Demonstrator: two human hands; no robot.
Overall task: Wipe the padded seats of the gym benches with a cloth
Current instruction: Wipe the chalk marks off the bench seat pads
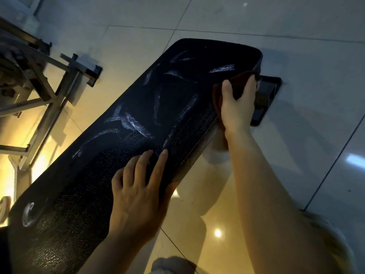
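A long black padded bench seat (150, 107) runs diagonally from the lower left to the upper right, with pale wet streaks across its textured surface. My right hand (237, 107) grips a dark reddish cloth (237, 84) against the seat's right edge near its far end, thumb on top and fingers wrapped over the side. My left hand (138, 190) rests flat on the near part of the seat, fingers spread and straight, its thumb hooked over the right edge.
A metal equipment frame (51, 91) stands on the tiled floor (296, 26) to the left of the bench. The bench's dark foot (264, 99) shows beyond my right hand. A round weight plate (3, 210) peeks in at the left edge.
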